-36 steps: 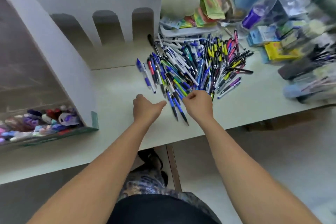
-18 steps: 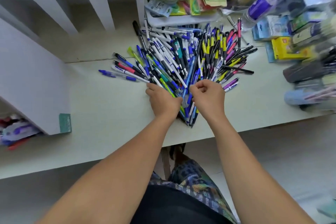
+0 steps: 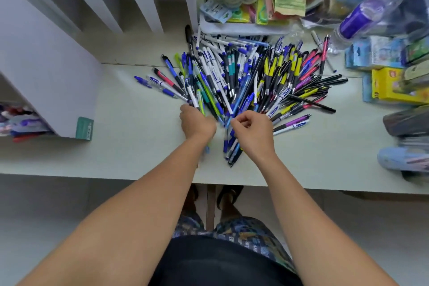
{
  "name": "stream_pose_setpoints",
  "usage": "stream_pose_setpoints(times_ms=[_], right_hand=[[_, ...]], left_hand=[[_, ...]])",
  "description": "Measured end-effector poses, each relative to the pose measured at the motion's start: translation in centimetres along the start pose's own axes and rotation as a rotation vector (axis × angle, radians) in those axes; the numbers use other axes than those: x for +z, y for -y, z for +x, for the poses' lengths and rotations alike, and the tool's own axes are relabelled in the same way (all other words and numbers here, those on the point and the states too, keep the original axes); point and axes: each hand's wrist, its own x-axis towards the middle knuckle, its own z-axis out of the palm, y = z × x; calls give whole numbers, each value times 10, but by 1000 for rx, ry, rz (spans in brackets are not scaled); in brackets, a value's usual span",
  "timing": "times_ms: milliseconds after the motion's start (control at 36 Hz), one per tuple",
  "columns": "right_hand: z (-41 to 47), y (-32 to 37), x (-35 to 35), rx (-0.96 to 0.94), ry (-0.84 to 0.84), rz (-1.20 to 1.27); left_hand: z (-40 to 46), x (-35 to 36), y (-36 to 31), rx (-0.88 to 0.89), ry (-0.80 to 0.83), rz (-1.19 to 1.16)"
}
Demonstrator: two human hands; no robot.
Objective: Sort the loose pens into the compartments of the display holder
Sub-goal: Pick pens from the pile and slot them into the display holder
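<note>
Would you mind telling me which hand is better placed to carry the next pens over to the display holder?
Left, probably. The left hand is at the pile of pens on the side nearer the white display holder, so its path is unobstructed. The right hand would have to cross over the left arm.

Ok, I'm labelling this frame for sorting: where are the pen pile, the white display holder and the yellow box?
pen pile [image 3: 243, 76]: head view, middle of the heap.
white display holder [image 3: 46, 60]: head view, bare side wall.
yellow box [image 3: 392, 86]: head view, top face.
</note>
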Motion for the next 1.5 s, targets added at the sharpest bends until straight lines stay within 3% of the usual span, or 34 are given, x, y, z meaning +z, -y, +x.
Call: stream_pose_setpoints(times_ms=[417, 611, 694, 806, 917, 1028, 1167, 1278, 1389, 1500], right_hand=[[13, 19, -2, -32, 103, 55], [12, 27, 9, 79, 173, 232], [15, 36, 6, 80, 165, 408], [36, 58, -1, -75, 291, 429], [54, 82, 4, -178, 323, 287], [61, 84, 16, -181, 248, 172], [55, 86, 23, -287, 179, 21], [60, 95, 18, -152, 164, 287], [51, 86, 13, 78, -52, 698], [15, 53, 21, 242, -86, 788]], left_hand=[[-7, -62, 24, -304, 369, -418], [-19, -70, 6, -288, 596, -715], [-23, -73, 2, -61, 609, -535], [-15, -77, -1, 214, 592, -149], [-8, -80, -6, 304, 622, -9], [-3, -80, -12, 307, 676, -32], [1, -74, -21, 232, 731, -192], [3, -70, -28, 178, 737, -363], [20, -73, -37, -78, 598, -842], [35, -89, -45, -270, 544, -1318]])
